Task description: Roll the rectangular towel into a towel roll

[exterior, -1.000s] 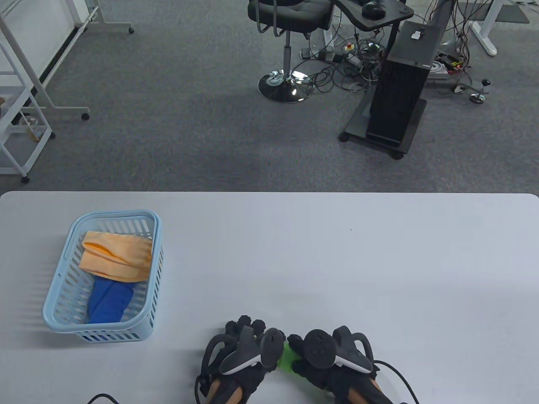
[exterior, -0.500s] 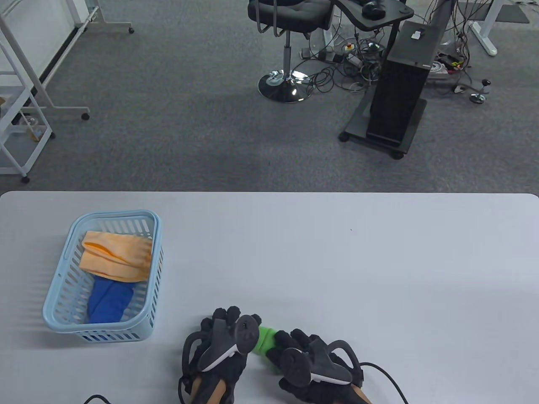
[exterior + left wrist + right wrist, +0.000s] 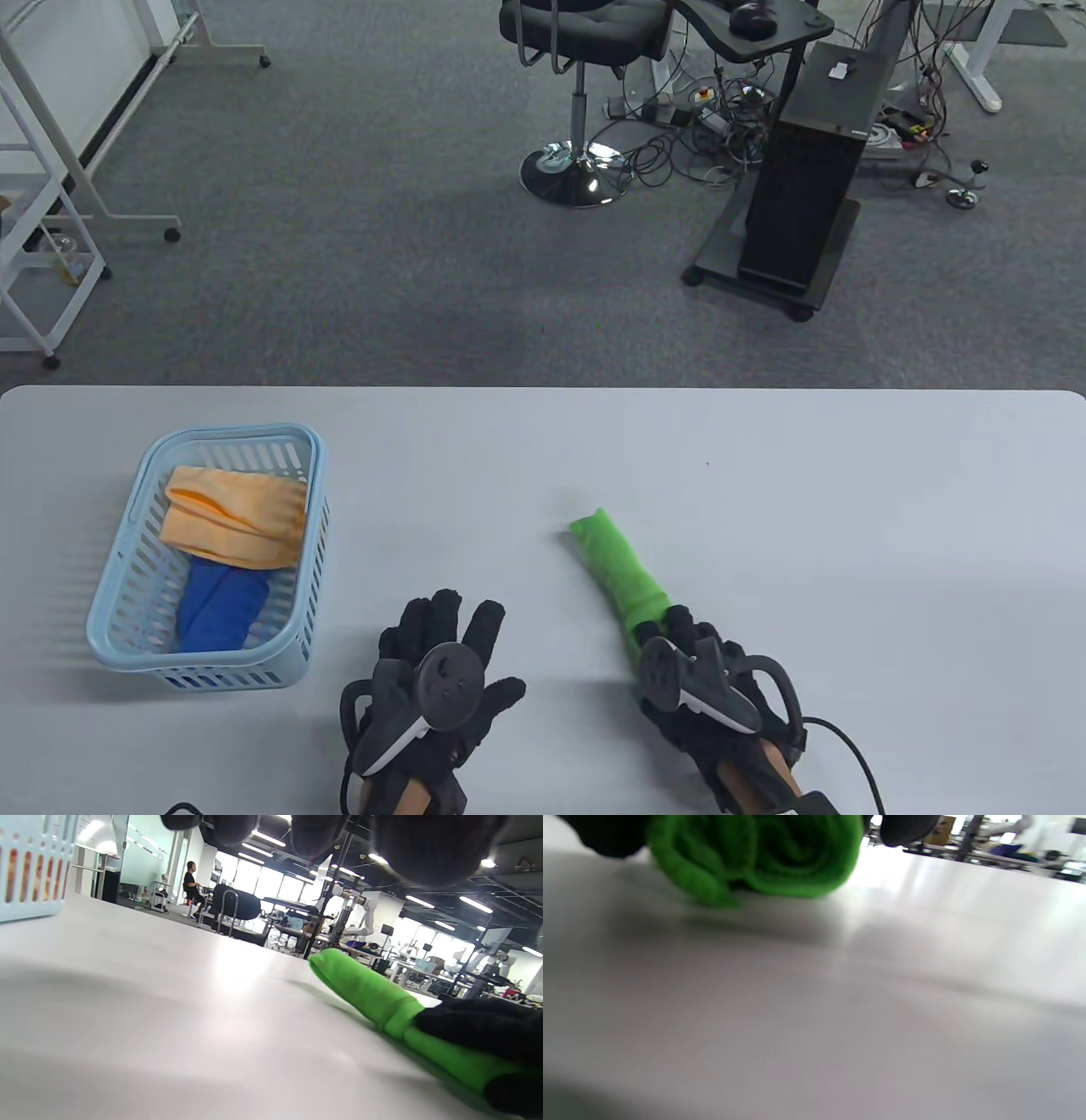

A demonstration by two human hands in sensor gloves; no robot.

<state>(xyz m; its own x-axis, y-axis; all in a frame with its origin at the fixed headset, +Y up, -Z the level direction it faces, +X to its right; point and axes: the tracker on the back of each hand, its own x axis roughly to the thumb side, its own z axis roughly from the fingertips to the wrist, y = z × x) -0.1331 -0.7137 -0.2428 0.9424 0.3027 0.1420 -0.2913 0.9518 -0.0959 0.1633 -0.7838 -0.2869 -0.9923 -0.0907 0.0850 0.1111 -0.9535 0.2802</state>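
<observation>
Gripping green towel roll near end: right hand; left hand splayed, released

The left hand lies near the bottom edge of the table view with its gloved fingers spread and stretched forward, holding nothing, the round tracker on its back facing up. The right hand, well apart to its right, angles forward and leftward, its fingers curled over the near end of the green towel roll.
</observation>
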